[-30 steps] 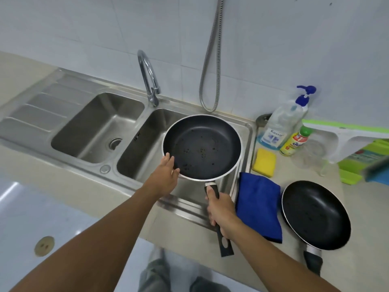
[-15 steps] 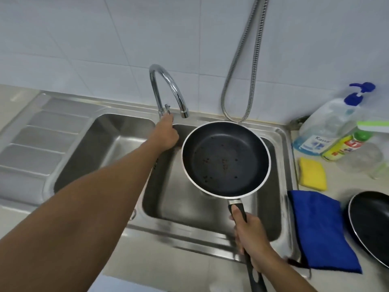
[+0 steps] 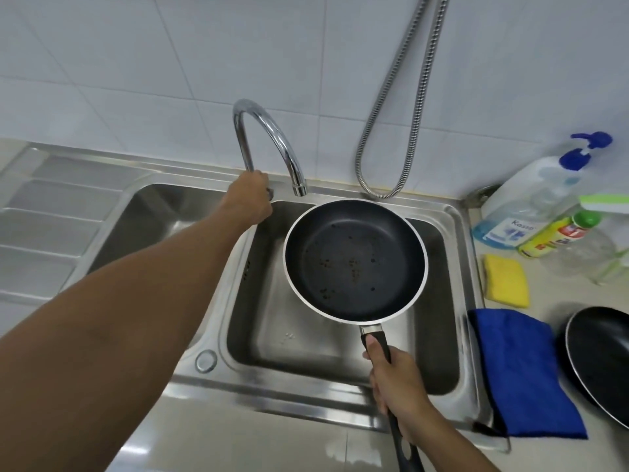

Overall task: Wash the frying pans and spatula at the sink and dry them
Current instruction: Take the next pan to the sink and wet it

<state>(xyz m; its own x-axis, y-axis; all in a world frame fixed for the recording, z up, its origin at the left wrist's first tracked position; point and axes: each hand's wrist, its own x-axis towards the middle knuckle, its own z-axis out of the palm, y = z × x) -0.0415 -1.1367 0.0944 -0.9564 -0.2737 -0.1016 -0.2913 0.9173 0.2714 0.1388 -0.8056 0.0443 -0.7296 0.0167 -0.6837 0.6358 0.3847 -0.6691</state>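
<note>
A black frying pan (image 3: 355, 260) with dark crumbs in it hangs level over the right sink basin (image 3: 306, 342). My right hand (image 3: 398, 383) grips its black handle. My left hand (image 3: 250, 197) is closed around the base of the chrome tap (image 3: 269, 137), whose spout ends just left of the pan's far rim. No water is running. A second black frying pan (image 3: 602, 359) lies on the counter at the right edge, partly cut off. No spatula is in view.
A blue cloth (image 3: 517, 373) lies between the sink and the second pan. A yellow sponge (image 3: 507, 280), a pump soap bottle (image 3: 531, 202) and a yellow bottle (image 3: 558, 233) stand behind it. A metal hose (image 3: 401, 131) hangs on the wall. The left basin (image 3: 163, 212) and draining ribs lie left.
My left hand left the pan's rim and reached to the tap's base, where it now closes. The pan stayed over the right basin in my right hand, and my view moved closer.
</note>
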